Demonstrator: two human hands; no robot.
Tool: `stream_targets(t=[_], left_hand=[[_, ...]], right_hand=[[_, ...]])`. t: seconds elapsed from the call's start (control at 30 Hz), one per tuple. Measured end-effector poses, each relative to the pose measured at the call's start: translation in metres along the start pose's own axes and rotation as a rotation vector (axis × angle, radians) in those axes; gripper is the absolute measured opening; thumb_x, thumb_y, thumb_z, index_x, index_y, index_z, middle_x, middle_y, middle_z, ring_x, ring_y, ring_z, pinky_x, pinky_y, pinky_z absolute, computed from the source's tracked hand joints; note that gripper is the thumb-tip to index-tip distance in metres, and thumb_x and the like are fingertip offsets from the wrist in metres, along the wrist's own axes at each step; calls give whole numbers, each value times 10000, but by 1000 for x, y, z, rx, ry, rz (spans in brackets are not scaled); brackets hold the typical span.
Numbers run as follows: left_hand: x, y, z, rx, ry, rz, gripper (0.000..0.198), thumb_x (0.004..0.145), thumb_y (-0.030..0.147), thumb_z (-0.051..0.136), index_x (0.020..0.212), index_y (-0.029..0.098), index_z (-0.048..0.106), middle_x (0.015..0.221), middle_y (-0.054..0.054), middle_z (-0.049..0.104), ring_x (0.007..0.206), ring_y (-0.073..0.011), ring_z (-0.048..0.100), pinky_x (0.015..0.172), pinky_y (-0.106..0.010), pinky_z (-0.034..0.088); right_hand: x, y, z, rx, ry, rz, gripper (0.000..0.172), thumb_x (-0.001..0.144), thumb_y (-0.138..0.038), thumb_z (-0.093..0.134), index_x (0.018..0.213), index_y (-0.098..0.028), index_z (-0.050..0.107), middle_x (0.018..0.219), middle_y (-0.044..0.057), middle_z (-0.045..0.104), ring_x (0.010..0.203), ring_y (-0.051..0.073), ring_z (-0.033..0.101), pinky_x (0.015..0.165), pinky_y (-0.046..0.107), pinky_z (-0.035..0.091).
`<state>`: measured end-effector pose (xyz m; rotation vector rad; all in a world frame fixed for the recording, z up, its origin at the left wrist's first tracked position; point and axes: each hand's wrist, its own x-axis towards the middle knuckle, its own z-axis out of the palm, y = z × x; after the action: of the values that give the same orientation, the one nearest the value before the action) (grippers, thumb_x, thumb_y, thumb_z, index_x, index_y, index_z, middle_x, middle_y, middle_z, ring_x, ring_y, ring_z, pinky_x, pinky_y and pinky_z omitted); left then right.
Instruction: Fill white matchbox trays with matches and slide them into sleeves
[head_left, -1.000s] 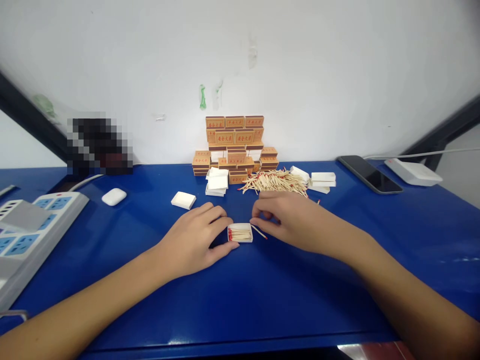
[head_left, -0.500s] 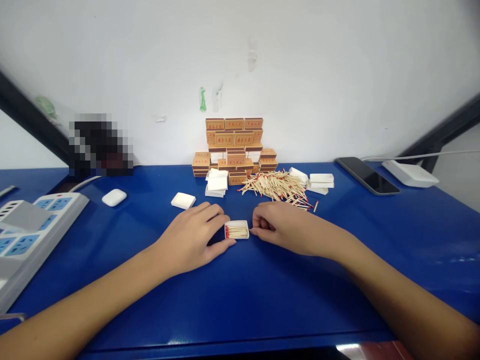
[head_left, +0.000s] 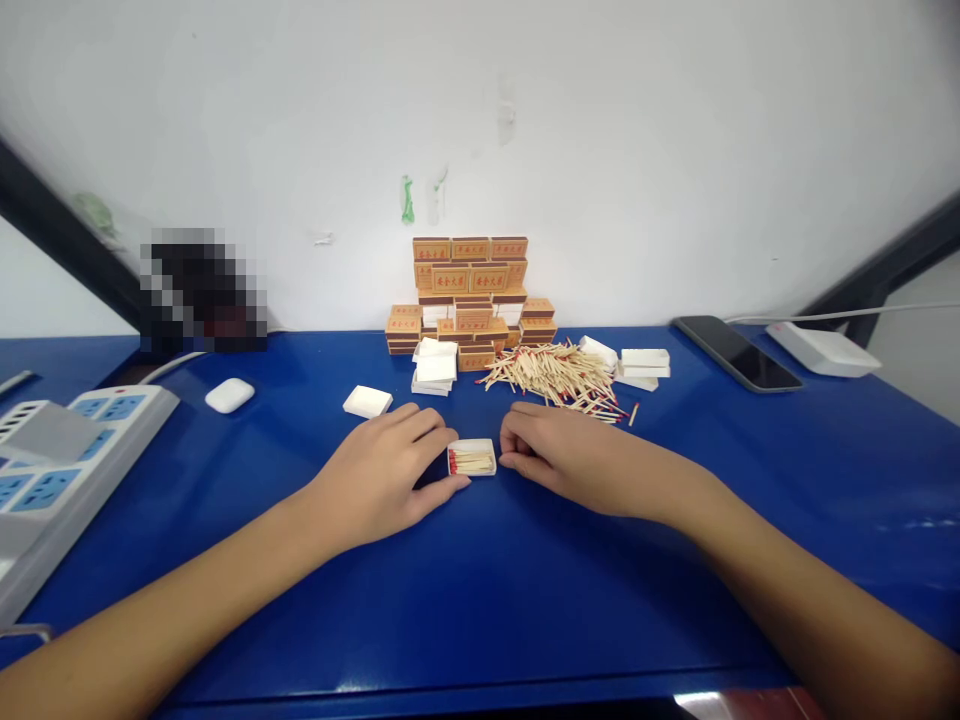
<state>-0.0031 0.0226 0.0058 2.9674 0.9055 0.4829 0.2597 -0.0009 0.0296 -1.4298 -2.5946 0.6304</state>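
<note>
A small white matchbox tray (head_left: 472, 445) lies on the blue tabletop, partly filled with matches (head_left: 472, 462) whose red heads point left. The thumb and fingers of my left hand (head_left: 397, 468) are around its left end, steadying it. Just off the tray's right end, my right hand (head_left: 551, 450) rests with its fingers curled in and the thumb against them; whatever is in them, if anything, is hidden. Behind that hand spreads a loose pile of matches (head_left: 555, 375).
Matchboxes (head_left: 471, 280) stand stacked against the wall. White trays (head_left: 435, 368) are piled before them, a single tray (head_left: 367, 402) left, more trays (head_left: 643, 362) right. A phone (head_left: 735, 352) and white box (head_left: 823, 350) lie right; a white earbud case (head_left: 229, 395) and power strip (head_left: 90, 450) left.
Both hands and the tray keep nearly the same places. The fingertips of my right hand have tucked in slightly beside the tray's end.
</note>
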Motion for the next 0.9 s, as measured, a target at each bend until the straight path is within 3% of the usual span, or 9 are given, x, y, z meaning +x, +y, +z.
stream_targets(t=[0.17,0.33,0.5,0.73,0.9], left_hand=[[1,-1,1,2,-4,0,303,1025,417,640,1177,160,695,1048,-81,700,960,-263,652,795,-389,533],[-1,-1,2,4,0,2,303,1026,415,638,1183,162,690,1062,-80,704,971,-262,651,804,-389,536],[-1,-1,1,6,4,10,303,1026,427,632,1157,160,693,1049,-78,701,946,-258,642,794,-399,541],[-1,-2,0,4,1,-3,291,1029,433,624,1107,162,694,1018,-73,692,923,-256,643,780,-395,540],[-2,-3,-1,-5,5,-11,306,1019,437,639,1142,162,693,1032,-78,696,948,-264,651,794,-396,547]], right_hand=[[1,2,-5,42,168,1,79,1017,-217,551,981,-206,621,965,55,699,813,191,617,730,325,454],[5,0,-7,81,297,-101,245,1032,-203,543,1212,-211,710,1071,74,740,875,193,649,805,344,483],[9,-13,-5,264,376,-85,162,1007,-229,638,985,-227,799,873,15,734,736,145,595,713,304,455],[17,-14,11,520,339,18,74,934,-268,749,905,-235,809,733,-30,667,639,117,502,618,278,408],[20,-8,17,431,294,8,50,894,-262,777,904,-239,820,910,-1,658,610,93,445,593,282,385]])
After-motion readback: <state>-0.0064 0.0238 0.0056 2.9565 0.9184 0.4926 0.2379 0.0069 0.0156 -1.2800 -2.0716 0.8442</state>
